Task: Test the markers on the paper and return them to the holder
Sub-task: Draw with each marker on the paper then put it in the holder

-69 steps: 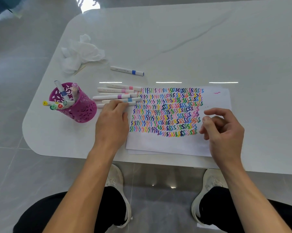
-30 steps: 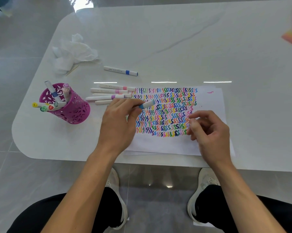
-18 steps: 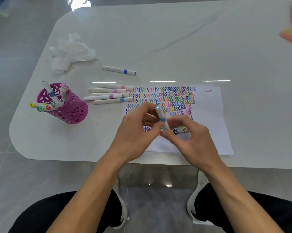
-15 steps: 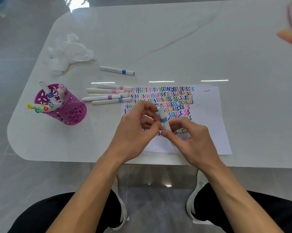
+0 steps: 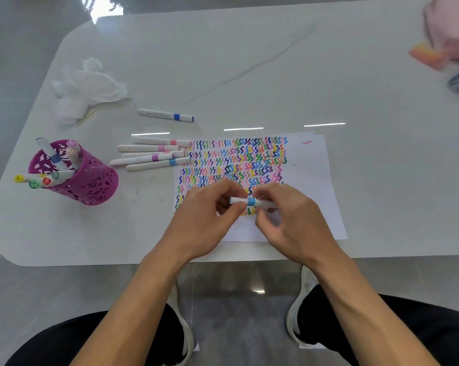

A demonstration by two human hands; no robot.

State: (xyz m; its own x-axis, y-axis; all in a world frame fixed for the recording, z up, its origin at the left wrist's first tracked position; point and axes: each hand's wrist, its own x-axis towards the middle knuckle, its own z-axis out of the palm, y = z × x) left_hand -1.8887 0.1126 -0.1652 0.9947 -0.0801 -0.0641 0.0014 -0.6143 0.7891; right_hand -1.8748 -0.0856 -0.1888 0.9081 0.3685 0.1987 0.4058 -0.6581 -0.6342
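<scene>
A white marker with a light-blue band lies level between both hands above the paper, which is covered with rows of coloured squiggles. My left hand pinches its left end. My right hand grips its right part. Its cap is on. Several white markers lie side by side left of the paper. Another one with a dark-blue band lies apart, farther back. The purple perforated holder at the left leans and holds several markers.
Crumpled white tissue lies at the back left of the white table. Blurred pink and orange objects sit at the far right corner. The table's front edge runs just below my wrists.
My left hand picked a light-blue-banded marker from the row and brought it over the paper. My right hand joined it. The marker has turned from upright to level between both hands.
</scene>
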